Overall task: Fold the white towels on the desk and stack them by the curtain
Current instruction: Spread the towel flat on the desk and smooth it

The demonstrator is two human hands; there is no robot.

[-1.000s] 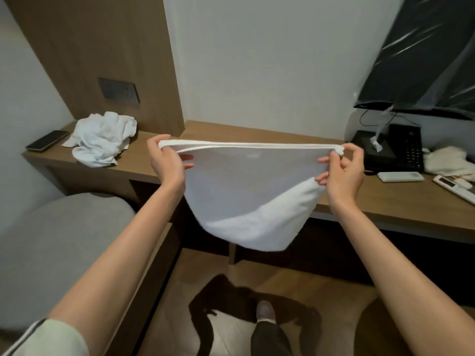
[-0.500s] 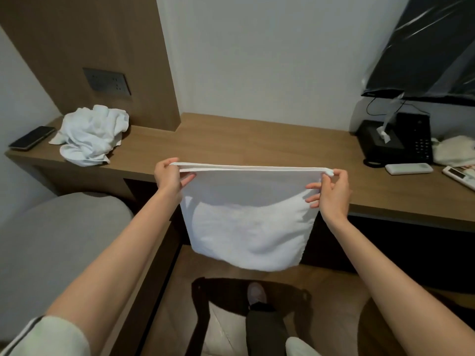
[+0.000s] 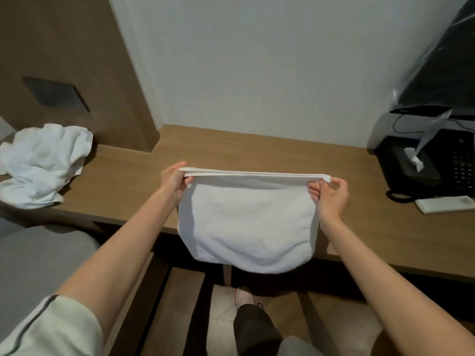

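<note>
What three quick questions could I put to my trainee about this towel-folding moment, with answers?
1. True or false: the doubled towel held by the left hand and the right hand lies flat on the desk.
2. Where is the crumpled towel? A) on the floor B) on the desk's left end C) in the right hand
3. Which part of the doubled towel do the hands pinch?

Key
1. False: it hangs in the air from both hands.
2. B
3. Its top corners, one in each hand.
</note>
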